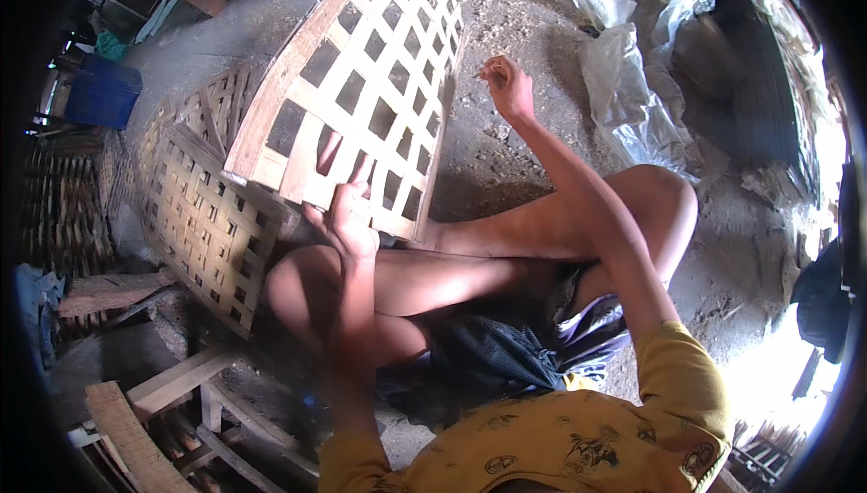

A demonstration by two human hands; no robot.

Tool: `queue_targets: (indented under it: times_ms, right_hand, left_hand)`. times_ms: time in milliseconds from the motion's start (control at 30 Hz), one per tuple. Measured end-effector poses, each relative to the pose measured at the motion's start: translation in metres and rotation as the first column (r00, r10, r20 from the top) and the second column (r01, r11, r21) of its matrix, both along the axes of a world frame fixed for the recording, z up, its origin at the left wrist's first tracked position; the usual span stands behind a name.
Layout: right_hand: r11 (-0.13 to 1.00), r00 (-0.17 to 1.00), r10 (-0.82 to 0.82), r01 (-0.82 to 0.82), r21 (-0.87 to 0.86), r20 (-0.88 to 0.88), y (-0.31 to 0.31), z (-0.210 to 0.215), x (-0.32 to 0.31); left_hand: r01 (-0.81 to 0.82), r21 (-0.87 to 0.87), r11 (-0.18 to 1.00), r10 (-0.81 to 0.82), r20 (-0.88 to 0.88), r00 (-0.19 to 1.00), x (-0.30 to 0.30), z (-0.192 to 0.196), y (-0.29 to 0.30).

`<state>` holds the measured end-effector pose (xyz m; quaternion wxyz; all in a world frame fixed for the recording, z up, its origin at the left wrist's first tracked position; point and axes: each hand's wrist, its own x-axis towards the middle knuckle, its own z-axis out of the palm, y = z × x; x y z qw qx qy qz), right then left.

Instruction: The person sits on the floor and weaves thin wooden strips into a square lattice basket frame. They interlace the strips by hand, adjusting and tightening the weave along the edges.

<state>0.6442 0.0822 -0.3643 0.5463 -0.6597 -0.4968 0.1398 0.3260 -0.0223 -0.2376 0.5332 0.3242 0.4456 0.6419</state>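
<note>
A pale woven bamboo lattice panel (368, 87) with a wooden strip along its edge stands tilted in front of me, above my crossed legs. My left hand (350, 222) grips its lower edge, with fingers showing behind the strips and through the gaps. To the right of the panel, my right hand (508, 88) is raised over the dirt floor, apart from the lattice. Its fingers are curled together; whatever they may hold is too small to make out.
Another woven bamboo lattice piece (203, 222) leans at my left. Wooden frame pieces (135, 439) lie at the lower left. A blue bin (102, 91) stands farther back. Crumpled clear plastic sheeting (632, 87) lies on the floor at the far right.
</note>
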Motion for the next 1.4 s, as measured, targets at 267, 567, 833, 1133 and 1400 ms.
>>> queue_targets:
  times_ms: [267, 567, 833, 1133, 1400]
  right_hand:
    - [0.991, 0.990, 0.127, -0.124, -0.059, 0.061, 0.013, -0.010, -0.013]
    - [0.962, 0.974, 0.228, -0.225, -0.155, 0.000, 0.002, 0.016, -0.032]
    - [0.963, 0.973, 0.228, -0.231, -0.140, -0.040, 0.007, 0.016, -0.018]
    - [0.913, 0.957, 0.287, -0.284, -0.292, -0.036, 0.002, 0.019, -0.025]
    - [0.960, 0.976, 0.220, -0.217, -0.175, -0.003, 0.008, 0.018, -0.018]
  left_hand:
    - [-0.023, 0.061, 0.998, 0.028, -0.074, 0.997, -0.012, -0.007, 0.002]
    - [-0.031, 0.080, 0.996, 0.040, -0.120, 0.992, -0.015, -0.007, -0.001]
    - [-0.029, 0.100, 0.995, 0.041, -0.128, 0.991, -0.015, -0.006, 0.002]
    - [-0.012, 0.097, 0.995, 0.025, -0.132, 0.991, -0.015, -0.001, 0.002]
    - [0.006, 0.101, 0.995, 0.008, -0.139, 0.990, -0.012, 0.000, 0.006]
